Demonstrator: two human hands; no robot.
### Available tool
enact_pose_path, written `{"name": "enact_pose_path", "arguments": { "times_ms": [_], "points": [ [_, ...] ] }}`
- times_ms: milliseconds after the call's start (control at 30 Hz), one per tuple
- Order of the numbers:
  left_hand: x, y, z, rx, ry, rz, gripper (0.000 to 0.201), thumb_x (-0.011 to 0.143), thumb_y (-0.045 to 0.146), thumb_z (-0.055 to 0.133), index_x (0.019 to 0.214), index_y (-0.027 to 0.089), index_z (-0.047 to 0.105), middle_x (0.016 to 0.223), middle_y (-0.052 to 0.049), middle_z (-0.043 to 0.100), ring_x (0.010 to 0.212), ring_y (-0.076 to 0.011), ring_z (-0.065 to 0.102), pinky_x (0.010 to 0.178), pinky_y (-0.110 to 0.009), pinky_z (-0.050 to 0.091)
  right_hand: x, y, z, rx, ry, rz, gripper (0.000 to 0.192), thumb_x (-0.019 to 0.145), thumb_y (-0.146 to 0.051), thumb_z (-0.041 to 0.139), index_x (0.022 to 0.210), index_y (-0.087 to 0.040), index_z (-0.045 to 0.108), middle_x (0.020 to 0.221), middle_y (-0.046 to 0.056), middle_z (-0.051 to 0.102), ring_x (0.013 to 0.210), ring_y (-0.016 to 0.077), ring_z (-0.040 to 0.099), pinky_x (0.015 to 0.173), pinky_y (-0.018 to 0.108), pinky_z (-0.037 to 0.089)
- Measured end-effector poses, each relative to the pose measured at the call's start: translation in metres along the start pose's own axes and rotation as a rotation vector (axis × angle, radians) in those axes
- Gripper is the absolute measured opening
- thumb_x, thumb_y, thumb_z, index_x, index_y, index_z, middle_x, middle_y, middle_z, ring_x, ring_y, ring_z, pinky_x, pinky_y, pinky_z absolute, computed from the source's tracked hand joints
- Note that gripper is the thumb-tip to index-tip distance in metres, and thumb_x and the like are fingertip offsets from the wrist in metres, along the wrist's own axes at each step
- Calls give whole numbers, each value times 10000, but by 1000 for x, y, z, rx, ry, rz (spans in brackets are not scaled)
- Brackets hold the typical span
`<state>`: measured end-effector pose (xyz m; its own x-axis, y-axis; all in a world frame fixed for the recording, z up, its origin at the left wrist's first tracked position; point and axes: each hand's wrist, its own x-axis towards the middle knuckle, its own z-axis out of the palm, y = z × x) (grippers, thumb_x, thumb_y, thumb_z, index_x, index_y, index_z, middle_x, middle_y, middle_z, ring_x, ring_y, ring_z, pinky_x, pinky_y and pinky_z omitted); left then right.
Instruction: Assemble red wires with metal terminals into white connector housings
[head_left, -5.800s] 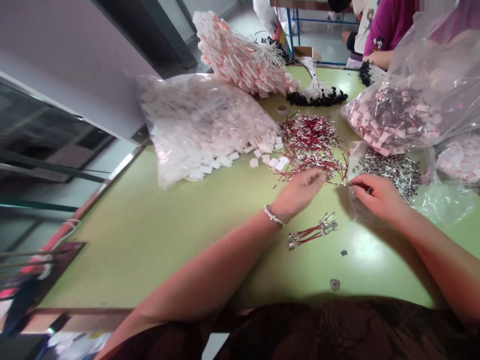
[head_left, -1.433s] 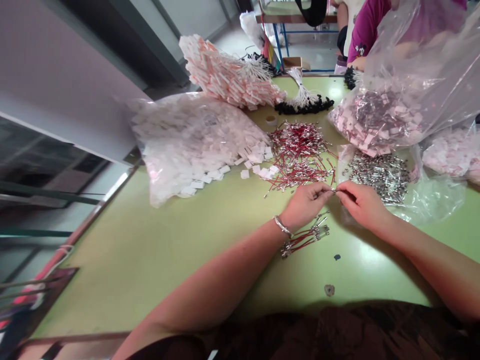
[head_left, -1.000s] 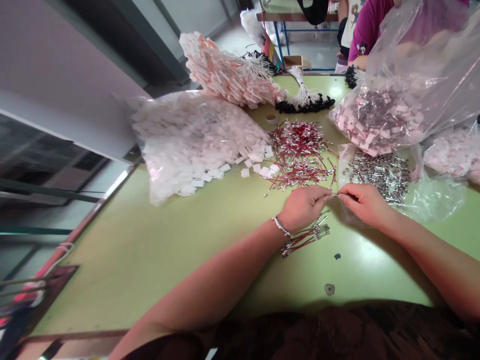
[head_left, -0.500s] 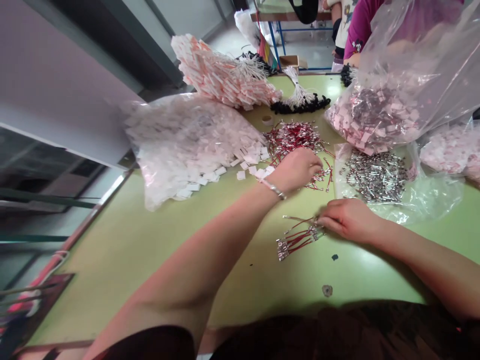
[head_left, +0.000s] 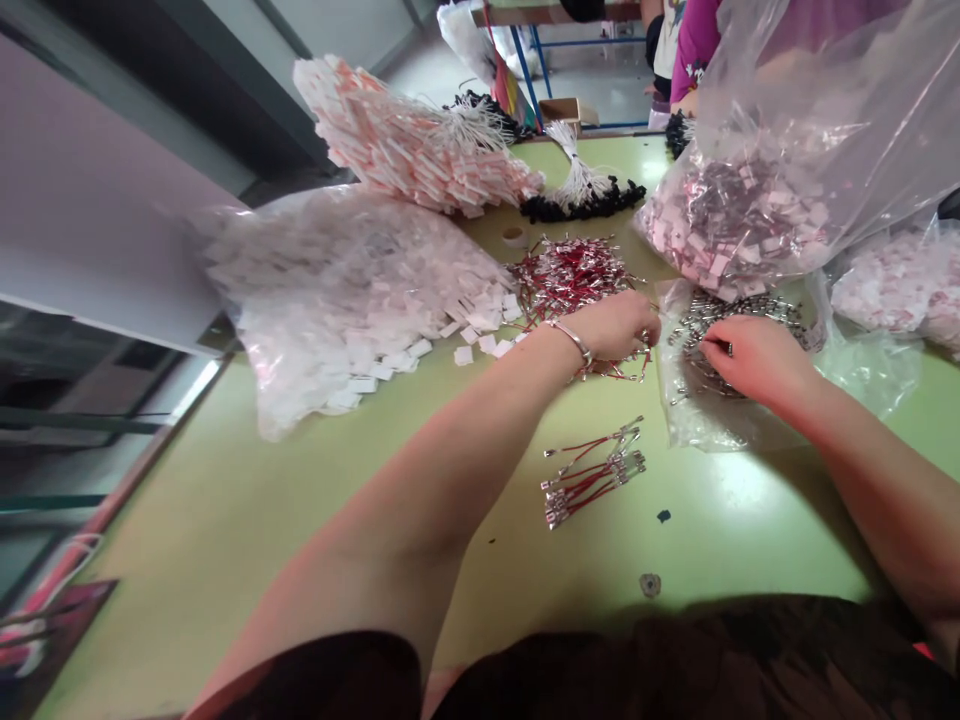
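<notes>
My left hand (head_left: 626, 325), with a bracelet at the wrist, is at the near right edge of a pile of short red wires with metal terminals (head_left: 574, 270). Its fingers are curled together; what they hold, if anything, is hidden. My right hand (head_left: 757, 360) is over a heap of small metal parts (head_left: 705, 310) lying on a clear plastic bag (head_left: 697, 430). Thumb and forefinger are pinched there, and I cannot make out what is between them. A small row of red terminal wires (head_left: 596, 475) lies on the green table in front of both hands.
A clear bag of white plastic pieces (head_left: 337, 290) spills onto the table at left. Behind it lies a stack of pinkish-white parts (head_left: 420, 150). White cables with black ends (head_left: 577, 185) lie at the back, near a tape roll (head_left: 514, 236). Another bag (head_left: 742, 220) stands at right.
My right hand has left the small row of red wires and moved up and right onto the metal parts. My left hand has shifted slightly right along the wire pile.
</notes>
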<state>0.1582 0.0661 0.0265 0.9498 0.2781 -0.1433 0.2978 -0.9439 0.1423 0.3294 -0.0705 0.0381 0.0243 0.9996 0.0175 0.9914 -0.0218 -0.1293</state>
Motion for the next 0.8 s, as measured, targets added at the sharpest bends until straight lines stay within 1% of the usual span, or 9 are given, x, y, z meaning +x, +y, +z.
{"name": "enact_pose_path", "arguments": {
  "times_ms": [167, 267, 400, 500, 600, 667, 733, 767, 800],
  "points": [
    [-7, 3, 5, 56, -5, 57, 133, 776, 170, 592, 839, 182, 709, 843, -72, 599, 880, -211, 520, 750, -309, 372, 1, -3, 1, -48, -20, 1, 309, 881, -296, 414, 849, -186, 700, 856, 77, 689, 747, 203, 576, 606, 303, 326],
    [-10, 2, 8, 65, 8, 158, 96, 782, 164, 603, 748, 181, 691, 771, -58, 576, 830, -198, 505, 750, -314, 363, 3, 2, 1, -71, -36, 3, 310, 881, -308, 417, 843, -194, 702, 838, 73, 693, 734, 202, 577, 604, 303, 324],
    [-14, -3, 12, -75, 154, 216, 105, 806, 195, 608, 717, 171, 656, 778, -49, 581, 842, -182, 510, 822, -320, 382, 5, 7, 3, -92, -109, 1, 274, 864, -323, 449, 805, -214, 693, 829, 58, 692, 715, 194, 568, 585, 300, 314],
    [-16, -5, 13, -326, 404, 79, 74, 812, 197, 600, 750, 165, 626, 841, -42, 610, 873, -160, 535, 879, -324, 407, 2, 4, 8, -84, -174, -40, 227, 847, -350, 500, 827, -223, 686, 864, 51, 676, 737, 194, 568, 568, 291, 308],
    [-16, -3, 9, -625, 691, -208, 47, 846, 174, 543, 836, 164, 588, 868, -33, 628, 828, -125, 567, 817, -294, 463, -2, -4, 13, -113, -179, -57, 209, 857, -316, 507, 873, -202, 682, 906, 76, 647, 769, 204, 575, 553, 290, 301],
    [-17, 0, 5, -797, 856, -407, 108, 900, 162, 453, 926, 169, 558, 845, -28, 625, 767, -101, 579, 745, -261, 486, -4, -7, 14, -127, -156, -48, 220, 872, -272, 484, 875, -190, 689, 900, 89, 636, 776, 209, 580, 553, 295, 305],
    [-23, 5, 2, -908, 942, -555, 176, 941, 161, 363, 1012, 183, 523, 798, -18, 608, 672, -85, 565, 656, -236, 486, -4, -7, 12, -106, -108, -21, 251, 887, -268, 463, 874, -195, 703, 903, 91, 642, 778, 212, 587, 568, 300, 322],
    [-28, 9, 1, -926, 927, -594, 199, 951, 164, 336, 1043, 191, 510, 769, -13, 595, 618, -81, 544, 607, -231, 476, -4, -7, 10, -88, -67, 0, 264, 894, -277, 456, 882, -201, 708, 913, 90, 650, 783, 214, 591, 583, 302, 334],
    [-35, 14, 2, -900, 859, -600, 219, 959, 172, 313, 1071, 198, 500, 744, -8, 582, 571, -80, 518, 566, -232, 461, -4, -6, 8, -68, -21, 20, 271, 900, -286, 450, 896, -205, 709, 920, 89, 660, 787, 216, 594, 599, 304, 345]
  ]
}}
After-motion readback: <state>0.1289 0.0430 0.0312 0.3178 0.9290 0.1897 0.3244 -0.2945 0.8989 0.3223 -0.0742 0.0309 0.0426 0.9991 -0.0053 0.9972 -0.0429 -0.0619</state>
